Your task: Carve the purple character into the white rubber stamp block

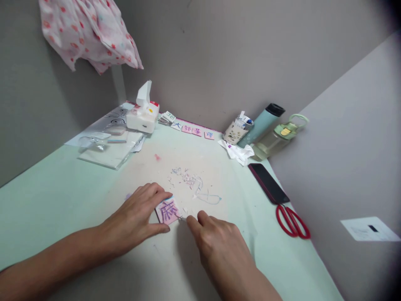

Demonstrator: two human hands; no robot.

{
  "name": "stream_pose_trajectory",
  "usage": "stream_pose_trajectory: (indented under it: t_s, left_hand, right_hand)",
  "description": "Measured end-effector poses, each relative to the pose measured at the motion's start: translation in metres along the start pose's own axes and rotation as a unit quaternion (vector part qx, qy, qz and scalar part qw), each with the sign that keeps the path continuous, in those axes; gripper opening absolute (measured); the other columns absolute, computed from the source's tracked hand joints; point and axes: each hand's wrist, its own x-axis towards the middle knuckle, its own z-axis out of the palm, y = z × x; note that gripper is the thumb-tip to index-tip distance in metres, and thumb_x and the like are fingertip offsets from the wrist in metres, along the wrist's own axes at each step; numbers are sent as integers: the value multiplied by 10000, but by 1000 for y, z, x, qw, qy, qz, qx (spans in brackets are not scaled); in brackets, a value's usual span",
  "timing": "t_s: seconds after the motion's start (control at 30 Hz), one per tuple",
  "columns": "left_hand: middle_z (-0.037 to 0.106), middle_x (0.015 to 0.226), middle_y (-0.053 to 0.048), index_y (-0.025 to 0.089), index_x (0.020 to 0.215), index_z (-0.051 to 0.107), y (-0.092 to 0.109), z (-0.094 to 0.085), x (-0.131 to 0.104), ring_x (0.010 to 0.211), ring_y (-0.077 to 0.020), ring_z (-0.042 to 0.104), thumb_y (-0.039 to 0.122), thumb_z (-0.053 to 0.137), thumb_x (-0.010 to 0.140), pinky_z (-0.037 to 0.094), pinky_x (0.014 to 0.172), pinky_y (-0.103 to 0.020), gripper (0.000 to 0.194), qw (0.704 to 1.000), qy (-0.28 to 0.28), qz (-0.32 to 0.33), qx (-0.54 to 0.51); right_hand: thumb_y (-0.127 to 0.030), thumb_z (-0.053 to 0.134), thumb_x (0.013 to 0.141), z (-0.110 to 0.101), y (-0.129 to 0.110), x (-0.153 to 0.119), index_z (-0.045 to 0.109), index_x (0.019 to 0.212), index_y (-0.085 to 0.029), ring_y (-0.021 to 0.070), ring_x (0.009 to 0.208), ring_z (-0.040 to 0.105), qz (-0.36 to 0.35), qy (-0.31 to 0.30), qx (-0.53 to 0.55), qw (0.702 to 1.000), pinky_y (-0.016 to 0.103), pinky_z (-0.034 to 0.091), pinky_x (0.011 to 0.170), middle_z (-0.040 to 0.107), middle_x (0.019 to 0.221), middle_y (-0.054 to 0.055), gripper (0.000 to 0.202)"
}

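Observation:
A small square pink carving block [168, 211] with a purple character on its face lies on the table. My left hand [140, 213] grips it between thumb and fingers at its near and far edges. In my right hand [216, 236] is a slim carving knife [183, 218], its handle mostly hidden by the fingers. The knife's tip touches the block's right side, by the character's strokes. Thin shavings [189, 179] are scattered just beyond the block.
At the back stand a tissue pack [142, 117], small lettered squares [196, 131], a pen cup [236, 130], a blue flask [261, 123] and a green bottle [275, 140]. A phone [268, 183] and red-handled scissors [293, 221] lie right; a plastic-wrapped pack [108, 150] lies left.

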Motion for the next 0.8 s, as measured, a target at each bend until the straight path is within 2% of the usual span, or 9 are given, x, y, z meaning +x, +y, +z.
stream_pose_trajectory:
  t_s: [0.2, 0.3, 0.4, 0.5, 0.57, 0.73, 0.8]
  left_hand:
    - [626, 1247, -26, 304, 1357, 598, 2, -3, 1, 1172, -282, 580, 252, 832, 835, 483, 1007, -417, 574, 1000, -8, -13, -5]
    - [629, 1251, -37, 299, 1352, 610, 3, -6, 2, 1187, -294, 579, 267, 824, 845, 482, 1021, -431, 552, 999, -28, -24, -11]
    - [628, 1256, -41, 305, 1352, 612, 3, -7, 2, 1201, -299, 576, 286, 811, 855, 480, 1034, -431, 536, 999, -33, -25, -13]
    - [629, 1250, -36, 310, 1359, 604, 1, -6, 2, 1189, -291, 581, 297, 799, 865, 484, 1026, -414, 532, 1000, -21, -18, -9]
    - [634, 1244, -35, 311, 1362, 606, 0, -5, 2, 1180, -288, 588, 321, 794, 871, 491, 1016, -402, 525, 1000, -19, -17, -5]
    - [638, 1257, -37, 313, 1372, 603, -3, -2, 1, 1188, -287, 592, 362, 786, 878, 494, 1019, -390, 529, 1000, -13, -9, 4]
    - [636, 1261, -37, 316, 1377, 597, -4, -2, 0, 1186, -286, 589, 365, 787, 880, 492, 1019, -389, 535, 1000, -10, -4, 1]
  right_hand:
    - [74, 530, 621, -2, 5, 4, 635, 767, -203, 134, 437, 485, 14, -52, 21, 998, 326, 137, 472, 632, 624, 2, 331]
    - [74, 552, 704, -9, 11, 9, 655, 781, -201, 123, 454, 463, 41, -112, 56, 991, 312, 139, 478, 651, 650, -6, 304]
    - [56, 557, 836, -17, 20, 15, 698, 841, -207, 124, 541, 531, 63, -151, 126, 978, 284, 204, 521, 697, 719, -7, 298]
    - [26, 558, 936, -21, 29, 20, 733, 861, -214, 124, 638, 587, 82, -167, 217, 958, 253, 297, 595, 740, 773, -9, 306]
    - [15, 573, 953, -21, 34, 22, 749, 858, -216, 120, 655, 581, 93, -173, 262, 945, 243, 330, 628, 742, 767, -19, 306]
    - [-16, 580, 981, -21, 37, 24, 771, 840, -208, 118, 603, 488, 107, -179, 296, 932, 241, 334, 610, 684, 694, -31, 306]
    - [-27, 575, 992, -20, 38, 24, 782, 856, -210, 118, 590, 494, 113, -185, 303, 928, 240, 346, 605, 684, 688, -29, 308]
